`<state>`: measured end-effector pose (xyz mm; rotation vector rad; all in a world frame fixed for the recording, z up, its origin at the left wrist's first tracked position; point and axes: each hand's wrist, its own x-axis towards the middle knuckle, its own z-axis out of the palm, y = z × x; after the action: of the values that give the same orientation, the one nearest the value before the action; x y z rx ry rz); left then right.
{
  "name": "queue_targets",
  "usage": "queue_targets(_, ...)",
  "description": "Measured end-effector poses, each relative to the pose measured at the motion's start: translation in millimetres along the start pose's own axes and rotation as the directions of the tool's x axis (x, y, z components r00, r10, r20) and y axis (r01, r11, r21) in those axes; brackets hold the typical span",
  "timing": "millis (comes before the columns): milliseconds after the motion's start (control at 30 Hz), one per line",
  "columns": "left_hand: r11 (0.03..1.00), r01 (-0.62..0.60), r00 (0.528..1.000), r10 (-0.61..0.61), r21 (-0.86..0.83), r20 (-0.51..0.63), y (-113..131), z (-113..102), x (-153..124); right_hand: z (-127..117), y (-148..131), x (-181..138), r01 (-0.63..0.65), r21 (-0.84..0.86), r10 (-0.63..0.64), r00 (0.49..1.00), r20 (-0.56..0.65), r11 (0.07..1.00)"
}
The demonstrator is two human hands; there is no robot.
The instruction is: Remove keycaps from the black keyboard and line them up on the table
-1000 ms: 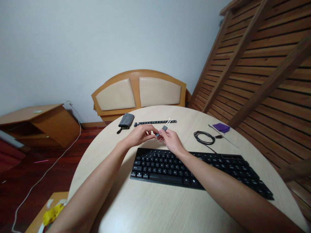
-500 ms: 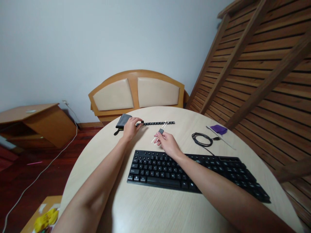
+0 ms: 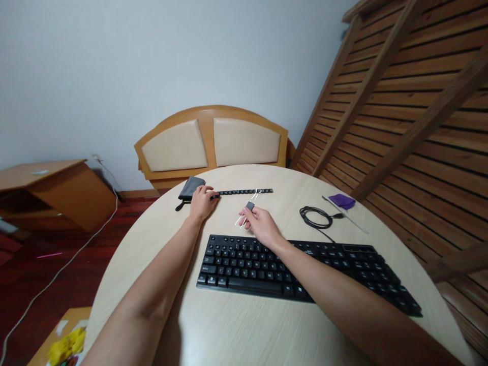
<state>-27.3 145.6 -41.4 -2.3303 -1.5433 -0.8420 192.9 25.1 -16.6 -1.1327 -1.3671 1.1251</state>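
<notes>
My left hand (image 3: 202, 204) is at the left end of a row of black keycaps (image 3: 239, 192), its thumb and fingers closed on a dark keycap (image 3: 214, 196) at the table surface. Just behind that hand lies a dark grey pouch (image 3: 187, 190) with a strap. Held in my right hand (image 3: 260, 223) is a keycap puller (image 3: 250, 205) with a dark grip and thin white wires sticking out at both ends. The right hand is above the upper edge of a black keyboard (image 3: 244, 264), and its forearm hides part of the keys.
A coiled black cable (image 3: 316, 217) lies right of my right hand. Beyond it are a purple cloth (image 3: 342, 201) and a thin rod (image 3: 354, 220). The round table (image 3: 213, 325) stands near a wooden headboard (image 3: 209, 142), with a slatted wooden frame (image 3: 404, 142) at right.
My left hand has moved the keycap left and down, from over the row to its left end. The right hand keeps its grip on the puller. The view has shifted slightly.
</notes>
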Motion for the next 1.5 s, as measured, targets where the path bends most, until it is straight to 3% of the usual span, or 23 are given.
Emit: queue_targets(1500,0.999,-0.011,1.000,0.012,-0.041,0.018,-0.2,3.8,1.0,1.3,-5.1,-4.8,0.015,-0.051,-0.013,0.999,0.040,0.999)
